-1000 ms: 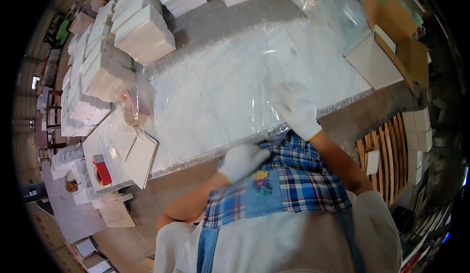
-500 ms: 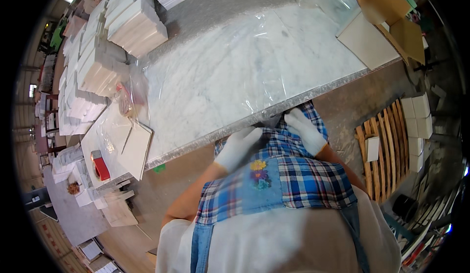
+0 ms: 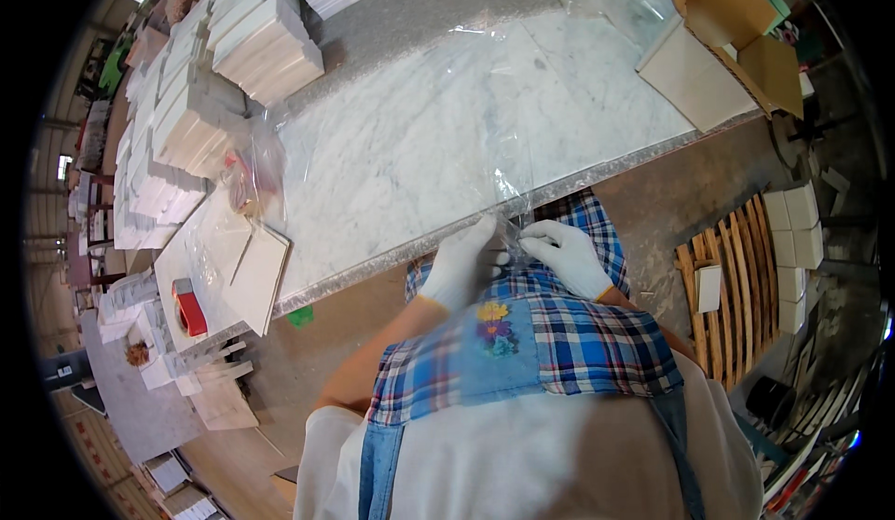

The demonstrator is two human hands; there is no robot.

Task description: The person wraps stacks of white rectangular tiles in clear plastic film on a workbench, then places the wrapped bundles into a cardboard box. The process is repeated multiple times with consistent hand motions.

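Note:
Both my hands wear white knit gloves and meet at the near edge of the marble-topped table. A clear plastic bag stretches from my hands across the tabletop. My left hand has its fingers curled around the near end of the plastic. My right hand pinches the plastic beside it, thumb and fingers together. Below them, the blue plaid apron covers my front.
Stacks of white boards line the table's left and far sides. A red tape dispenser lies on pale boards at the left corner. An open cardboard box stands at the far right. A wooden pallet rests on the floor.
My hands have come closer together, the right moving left. The plastic is now drawn between them, and its folds on the table have shifted.

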